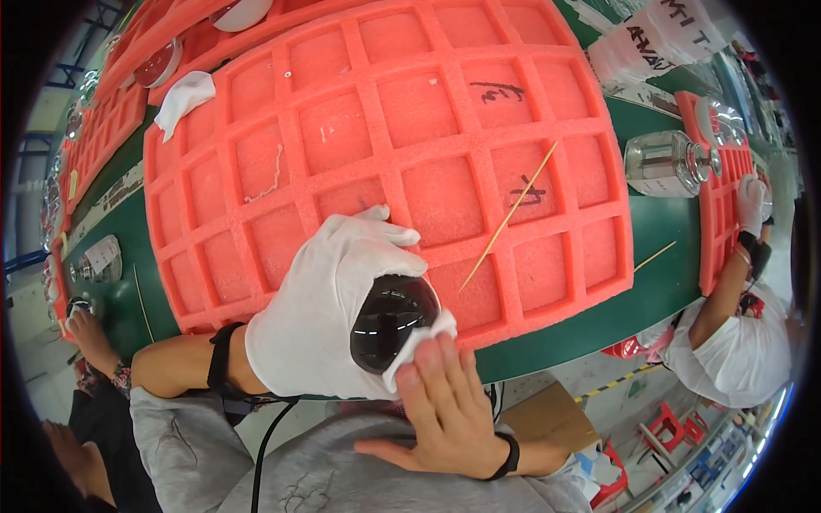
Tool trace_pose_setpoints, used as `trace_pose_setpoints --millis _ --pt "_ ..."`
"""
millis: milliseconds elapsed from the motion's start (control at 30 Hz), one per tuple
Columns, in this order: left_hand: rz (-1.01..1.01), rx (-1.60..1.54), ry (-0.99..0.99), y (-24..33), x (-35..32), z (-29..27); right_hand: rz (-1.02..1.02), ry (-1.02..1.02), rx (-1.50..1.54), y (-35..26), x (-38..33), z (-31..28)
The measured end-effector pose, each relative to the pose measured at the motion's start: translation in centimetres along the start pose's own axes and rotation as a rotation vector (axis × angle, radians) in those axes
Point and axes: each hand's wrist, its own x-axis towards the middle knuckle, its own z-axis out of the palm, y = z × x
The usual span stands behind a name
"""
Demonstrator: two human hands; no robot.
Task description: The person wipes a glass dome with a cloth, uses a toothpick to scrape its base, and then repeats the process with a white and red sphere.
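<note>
My left hand (308, 299), in a white glove, is wrapped around a glossy black dome (389, 323) just above the near edge of a red foam tray. Bare and with its fingers close together, my right hand (449, 415) presses a folded white cloth (419, 349) against the dome's lower right rim. The red foam tray (395, 184) is divided into square compartments by raised ribs. Across its right part lies a thin wooden stick (511, 214). Another crumpled white cloth (186, 99) rests on the tray's far left corner.
On the green table (663, 224) to the right stands a clear bottle with a metal top (665, 164). Another clear bottle (98, 259) is at left. A co-worker's gloved hand (753, 203) works over a foam tray at right; a person's hand (88, 335) shows at left.
</note>
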Motion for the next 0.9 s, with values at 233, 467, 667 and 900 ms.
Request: trace_pose_setpoints --millis 233,467,667,900 --pt "-0.029 -0.1 -0.017 0.2 -0.1 0.1 0.049 0.043 0.064 -0.1 2.3 -0.3" --pt "-0.059 -0.099 -0.016 -0.3 -0.5 0.3 0.066 0.087 0.15 -1.0 2.1 -0.4" --pt "-0.091 -0.158 0.041 0.5 -0.2 0.8 0.068 0.083 0.11 -1.8 0.8 -0.1" --pt "-0.111 -0.09 0.126 1.0 -0.3 1.8 0.181 0.144 0.27 1.5 3.0 -0.7"
